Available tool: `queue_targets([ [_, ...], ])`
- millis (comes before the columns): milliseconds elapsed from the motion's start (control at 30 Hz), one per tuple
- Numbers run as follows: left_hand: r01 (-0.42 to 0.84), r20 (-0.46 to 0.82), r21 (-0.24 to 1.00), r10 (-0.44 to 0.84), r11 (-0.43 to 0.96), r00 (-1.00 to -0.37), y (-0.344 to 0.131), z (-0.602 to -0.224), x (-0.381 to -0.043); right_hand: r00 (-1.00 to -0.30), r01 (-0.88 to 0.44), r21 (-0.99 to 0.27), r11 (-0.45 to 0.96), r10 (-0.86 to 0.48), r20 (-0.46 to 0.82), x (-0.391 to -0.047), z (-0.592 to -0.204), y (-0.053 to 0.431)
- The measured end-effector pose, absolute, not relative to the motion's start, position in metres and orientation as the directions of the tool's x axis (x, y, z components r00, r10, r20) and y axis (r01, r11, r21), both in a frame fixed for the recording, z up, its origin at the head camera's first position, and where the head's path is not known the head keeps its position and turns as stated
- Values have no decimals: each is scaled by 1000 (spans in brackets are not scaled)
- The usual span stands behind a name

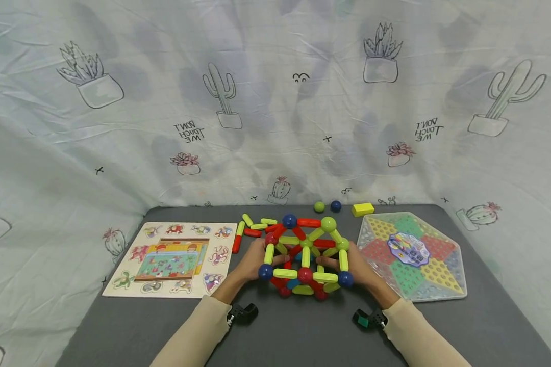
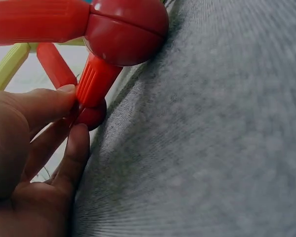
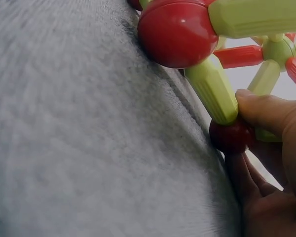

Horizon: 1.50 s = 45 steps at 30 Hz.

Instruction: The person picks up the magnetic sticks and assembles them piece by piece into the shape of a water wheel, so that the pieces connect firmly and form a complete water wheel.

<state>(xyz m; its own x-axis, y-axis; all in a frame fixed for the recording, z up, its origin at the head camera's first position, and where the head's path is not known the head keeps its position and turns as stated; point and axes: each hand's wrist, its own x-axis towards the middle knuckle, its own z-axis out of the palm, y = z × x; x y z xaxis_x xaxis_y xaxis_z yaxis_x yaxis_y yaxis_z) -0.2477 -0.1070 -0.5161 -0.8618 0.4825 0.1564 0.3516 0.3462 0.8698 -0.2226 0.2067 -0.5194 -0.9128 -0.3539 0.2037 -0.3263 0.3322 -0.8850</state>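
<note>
Both hands hold a ball-and-stick construction-toy frame [image 1: 305, 275] of red and yellow-green rods joined by red, blue and green balls. On its left side is my left hand [image 1: 252, 259]; in the left wrist view, its thumb and fingers pinch a red rod [image 2: 94, 81] by a low red ball [image 2: 92, 116]. My right hand [image 1: 357, 265] grips the other side. The right wrist view has that thumb against a yellow-green rod [image 3: 213, 89], with fingers under a dark red ball [image 3: 231, 137]. The frame's bottom balls are right at the grey tabletop. Its front rods partly hide both hands.
Loose red and yellow-green rods [image 1: 259, 226] lie behind the frame's left side. Farther back are a green ball [image 1: 319, 207], a blue ball [image 1: 335, 206] and a yellow block [image 1: 362, 209]. A picture puzzle board [image 1: 138, 278] lies left, a star-patterned game board [image 1: 409, 278] right.
</note>
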Motion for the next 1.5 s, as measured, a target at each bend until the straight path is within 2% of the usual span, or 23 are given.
queue_targets([
  [233,260,116,934,477,247,-871,-136,-513,-249,-907,-313,-893,322,-382,180,-223,-519,210],
  [433,270,180,949,425,161,-887,-191,-501,-249,-907,-302,-887,349,-391,155,-221,-518,211],
  [533,294,196,926,363,236,-911,-216,-498,-249,-899,-307,-884,353,-413,147,-221,-518,210],
  [667,314,193,848,304,426,-933,-227,-498,-249,-894,-312,-886,344,-423,150,-221,-519,209],
  [867,444,266,652,363,615,-893,-217,-507,-252,-904,-293,-888,354,-405,137,-221,-523,208],
  [1167,569,306,487,481,663,-822,-203,-504,-251,-903,-298,-893,337,-402,150,-222,-523,208],
  [1333,578,248,445,526,684,-814,-201,-501,-248,-899,-316,-889,333,-403,169,-222,-522,208],
  [1433,544,211,463,509,700,-834,-201,-502,-246,-892,-332,-891,311,-410,190,-221,-523,208],
  [1500,502,196,535,478,680,-856,-201,-501,-242,-888,-338,-893,296,-414,199,-221,-523,208],
])
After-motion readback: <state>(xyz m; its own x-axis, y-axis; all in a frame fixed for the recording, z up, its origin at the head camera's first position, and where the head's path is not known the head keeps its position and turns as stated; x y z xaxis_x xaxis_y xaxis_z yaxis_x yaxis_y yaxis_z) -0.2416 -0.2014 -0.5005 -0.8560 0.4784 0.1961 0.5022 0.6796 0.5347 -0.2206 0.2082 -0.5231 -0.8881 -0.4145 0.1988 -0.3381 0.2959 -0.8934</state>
